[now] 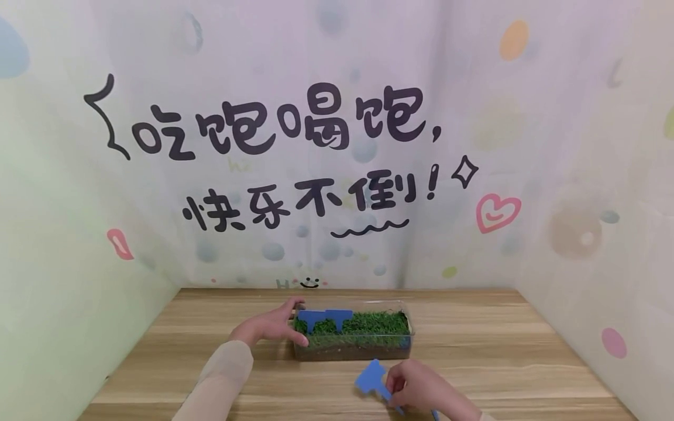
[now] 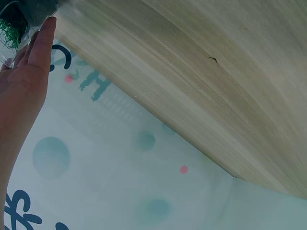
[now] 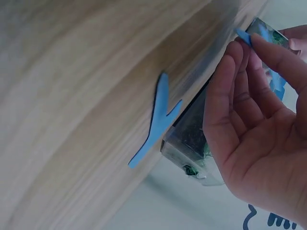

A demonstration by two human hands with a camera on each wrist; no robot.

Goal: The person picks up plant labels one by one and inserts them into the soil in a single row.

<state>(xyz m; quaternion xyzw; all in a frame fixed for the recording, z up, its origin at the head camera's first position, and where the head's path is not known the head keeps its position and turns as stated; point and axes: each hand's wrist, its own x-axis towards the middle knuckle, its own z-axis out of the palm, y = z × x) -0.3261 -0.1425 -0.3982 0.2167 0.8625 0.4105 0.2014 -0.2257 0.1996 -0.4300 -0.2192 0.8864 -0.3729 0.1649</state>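
A clear plastic box holds green artificial grass over a brown layer. My left hand grips its left end, thumb at the front wall and fingers toward the back. Two blue T-shaped plant labels stand side by side in the grass's left half. In front of the box, my right hand pinches the stem of another blue plant label, its wide head pointing up and left. In the right wrist view, the held label's pointed tip sticks out between thumb and fingers.
One more blue plant label lies on the wooden table near my right hand. A printed cloth backdrop with dark lettering rises behind the table's far edge and along both sides.
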